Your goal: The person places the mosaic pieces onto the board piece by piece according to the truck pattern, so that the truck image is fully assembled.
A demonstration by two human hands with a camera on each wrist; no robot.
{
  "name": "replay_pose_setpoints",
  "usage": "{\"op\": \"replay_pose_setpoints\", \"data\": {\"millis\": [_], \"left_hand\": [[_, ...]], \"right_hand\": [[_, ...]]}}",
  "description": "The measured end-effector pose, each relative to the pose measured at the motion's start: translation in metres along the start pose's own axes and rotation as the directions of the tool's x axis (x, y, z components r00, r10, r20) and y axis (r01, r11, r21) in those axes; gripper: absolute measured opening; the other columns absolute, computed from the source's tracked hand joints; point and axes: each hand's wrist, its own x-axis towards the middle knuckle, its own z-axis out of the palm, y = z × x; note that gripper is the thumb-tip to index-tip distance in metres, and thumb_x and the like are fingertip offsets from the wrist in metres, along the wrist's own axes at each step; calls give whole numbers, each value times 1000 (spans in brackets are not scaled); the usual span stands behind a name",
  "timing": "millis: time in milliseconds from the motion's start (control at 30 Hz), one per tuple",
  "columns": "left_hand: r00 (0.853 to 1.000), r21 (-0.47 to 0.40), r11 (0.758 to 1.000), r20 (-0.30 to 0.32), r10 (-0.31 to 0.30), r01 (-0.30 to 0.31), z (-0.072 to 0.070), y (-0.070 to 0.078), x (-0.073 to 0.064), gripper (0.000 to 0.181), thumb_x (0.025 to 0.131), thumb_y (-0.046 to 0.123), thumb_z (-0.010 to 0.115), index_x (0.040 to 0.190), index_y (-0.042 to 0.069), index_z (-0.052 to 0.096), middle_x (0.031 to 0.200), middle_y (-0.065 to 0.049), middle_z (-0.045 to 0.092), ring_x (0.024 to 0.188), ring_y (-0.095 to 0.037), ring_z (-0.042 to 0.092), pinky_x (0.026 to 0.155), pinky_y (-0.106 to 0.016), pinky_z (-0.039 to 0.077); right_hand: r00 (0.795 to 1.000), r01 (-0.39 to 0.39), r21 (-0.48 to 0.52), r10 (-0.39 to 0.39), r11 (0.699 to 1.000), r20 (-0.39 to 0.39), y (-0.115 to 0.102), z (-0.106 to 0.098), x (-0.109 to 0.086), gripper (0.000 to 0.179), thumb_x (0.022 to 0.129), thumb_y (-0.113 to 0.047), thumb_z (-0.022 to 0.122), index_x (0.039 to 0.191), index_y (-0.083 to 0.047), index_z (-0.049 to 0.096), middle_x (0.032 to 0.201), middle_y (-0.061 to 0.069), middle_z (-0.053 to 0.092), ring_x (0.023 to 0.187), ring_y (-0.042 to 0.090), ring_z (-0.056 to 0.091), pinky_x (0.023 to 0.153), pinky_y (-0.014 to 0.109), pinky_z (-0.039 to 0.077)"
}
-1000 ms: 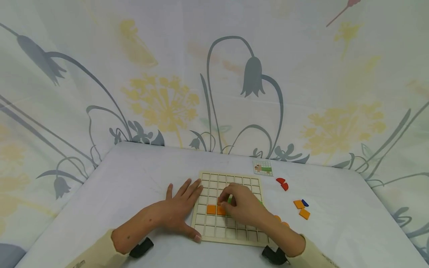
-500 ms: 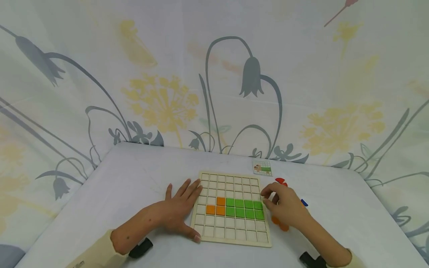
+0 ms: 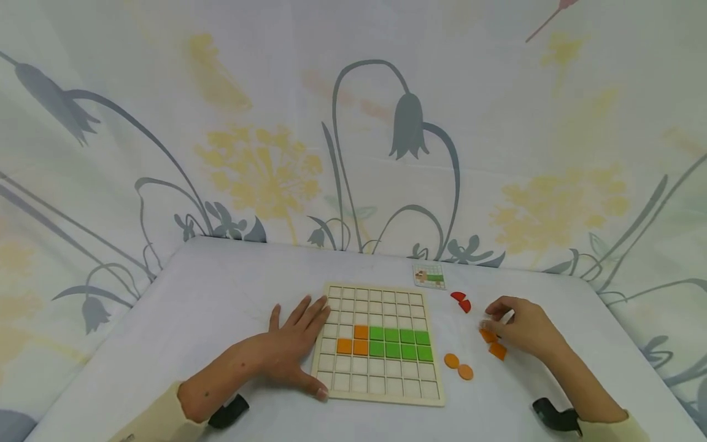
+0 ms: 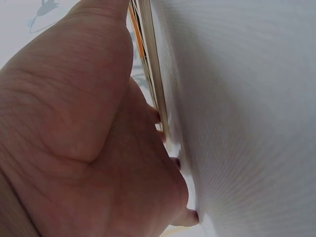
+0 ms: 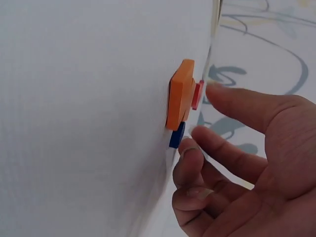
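Note:
My left hand lies with spread fingers along the left edge of the wooden grid board. Two rows of green square tiles and several orange square tiles fill some of its cells. Off to the right, my right hand hovers at two loose orange square tiles. Its thumb and fingers stand apart there, with nothing pinched in the right wrist view. Close to the fingertips in that view is a dark blue piece; the hand hides it from the head view.
Two orange discs lie on the white cloth just right of the board. Two red wedge pieces sit farther back. Behind the board's right corner is a small picture card. A flower-printed curtain rises behind the table.
My right hand has moved from the board rightward to the loose orange tiles, uncovering the green tiles. An orange tile it was touching stays in its cell. My left hand has kept its place.

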Motion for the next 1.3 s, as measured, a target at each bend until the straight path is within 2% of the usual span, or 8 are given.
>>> {"op": "replay_pose_setpoints", "data": {"millis": [133, 300, 433, 567, 767, 900, 1033, 1300], "left_hand": [[1000, -5, 1000, -2, -11, 11, 1, -2, -1, 143, 72, 87, 75, 172, 10, 7, 180, -7, -7, 164, -37, -10, 115, -84, -2], [1000, -6, 1000, -5, -9, 9, 1, -3, -3, 143, 72, 86, 75, 172, 10, 7, 179, -8, -7, 164, -36, -11, 115, -84, -2], [1000, -8, 1000, -5, -10, 10, 0, -2, -4, 142, 72, 86, 76, 172, 10, 8, 180, -8, -6, 164, -37, -10, 115, -84, -2], [1000, -9, 1000, -6, -4, 4, 0, -2, -5, 142, 73, 85, 76, 172, 9, 8, 180, -8, -6, 164, -37, -9, 115, -84, -2], [1000, 3, 1000, -7, -3, 3, 2, -4, -3, 142, 72, 87, 74, 172, 10, 7, 180, -7, -6, 164, -36, -10, 116, -83, -2], [1000, -1, 1000, -5, -4, 4, 2, -3, -3, 143, 72, 87, 74, 172, 11, 6, 180, -7, -8, 164, -36, -11, 116, -84, -2], [1000, -5, 1000, -5, -2, 2, 1, -1, -3, 143, 72, 87, 74, 172, 11, 5, 179, -7, -8, 164, -36, -11, 116, -83, -2], [1000, -5, 1000, -4, 10, -10, 1, -1, -1, 142, 73, 87, 74, 172, 11, 5, 179, -7, -9, 164, -36, -12, 116, -83, -2]], "right_hand": [[998, 26, -14, -25, 1000, 65, 8, -4, 4, 33, 88, -31, 87, 106, -6, 74, 96, 3, 67, 80, 20, 57, 69, 34, 50], [993, 44, -12, -42, 999, 107, 13, -4, 6, 31, 83, -29, 90, 101, -10, 73, 97, 3, 66, 83, 20, 56, 71, 34, 49], [992, 46, -13, -44, 999, 116, 14, 0, 6, 24, 83, -25, 90, 93, -13, 72, 95, 2, 65, 80, 19, 55, 68, 32, 48], [993, 51, 2, -51, 999, 105, 11, 2, 6, 26, 82, -23, 91, 93, -12, 70, 94, 2, 64, 78, 20, 53, 65, 30, 45], [991, 70, 93, -80, 993, 111, 3, 8, 5, 20, 86, -11, 85, 97, -10, 68, 84, 2, 61, 74, 20, 55, 60, 26, 46], [990, 93, 143, -106, 985, 92, -9, 11, 2, 14, 90, -8, 80, 97, -9, 68, 83, 2, 61, 72, 20, 56, 59, 25, 47], [985, 137, 199, -154, 970, 74, -30, 15, -1, 14, 91, -8, 81, 96, -10, 69, 85, 2, 64, 70, 18, 59, 59, 25, 48], [954, 265, 296, -293, 918, 56, -81, 31, -11, 13, 93, -5, 80, 97, -10, 68, 88, -1, 67, 71, 12, 64, 64, 27, 54]]}}
